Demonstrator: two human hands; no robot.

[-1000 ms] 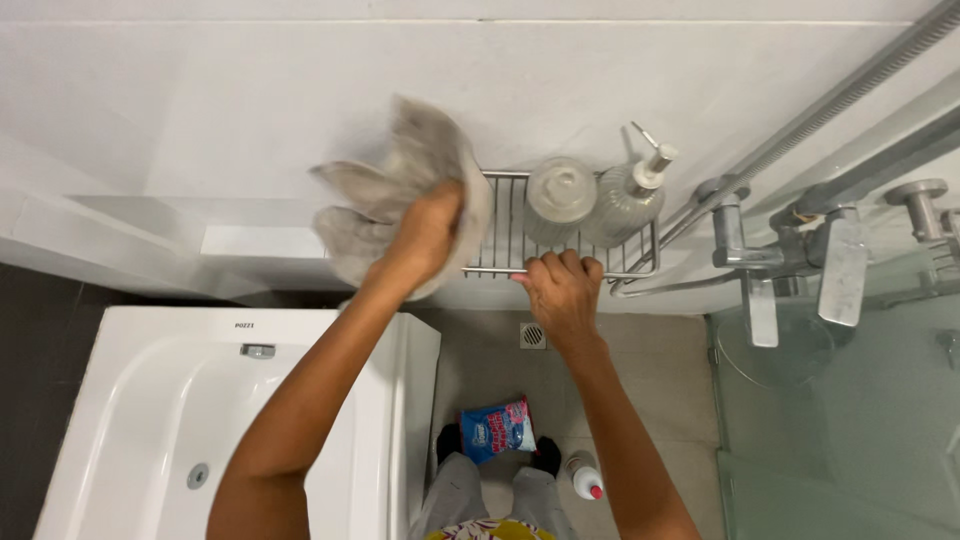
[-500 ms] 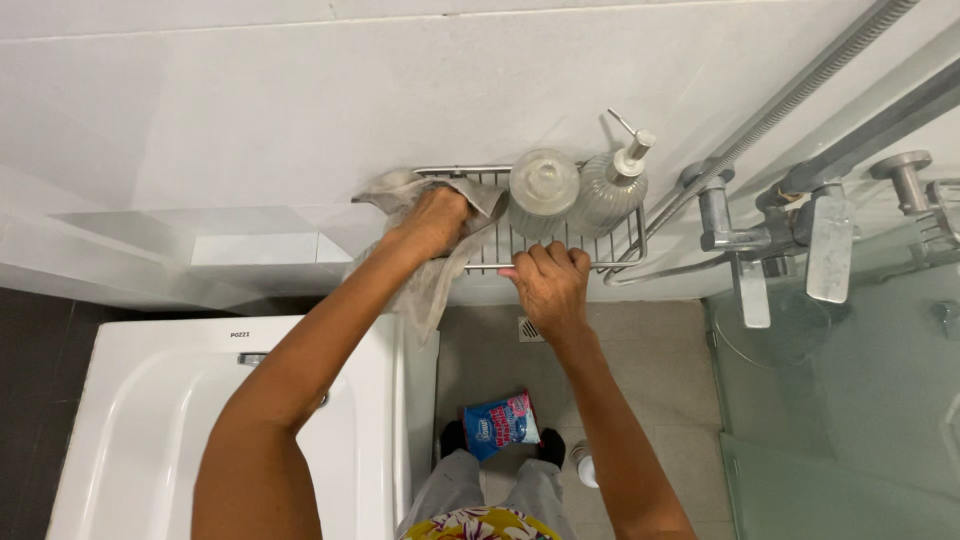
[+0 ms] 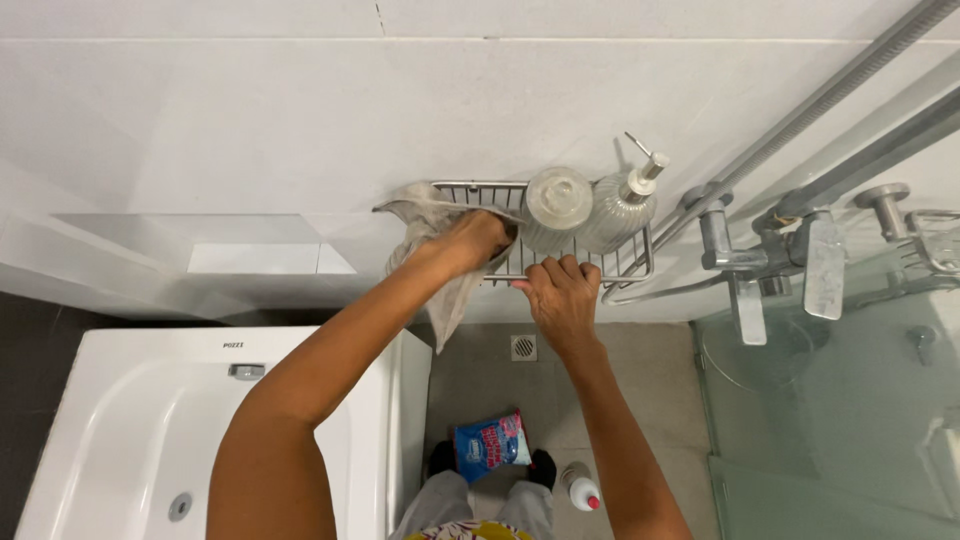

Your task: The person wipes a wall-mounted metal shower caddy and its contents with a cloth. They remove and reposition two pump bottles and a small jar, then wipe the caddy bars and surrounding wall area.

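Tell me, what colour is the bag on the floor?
The bag is blue with some pink and white, seen in the head view.

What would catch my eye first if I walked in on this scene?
The two hands at the wall-mounted wire rack: the left hand presses a grey cloth into it, and the right hand grips its front rail. Beside them, in the rack, stand a round jar and a pump bottle.

Open rack point(image 3: 620, 268) left half — jar point(image 3: 556, 203), pump bottle point(image 3: 618, 208) (touching) crowding right
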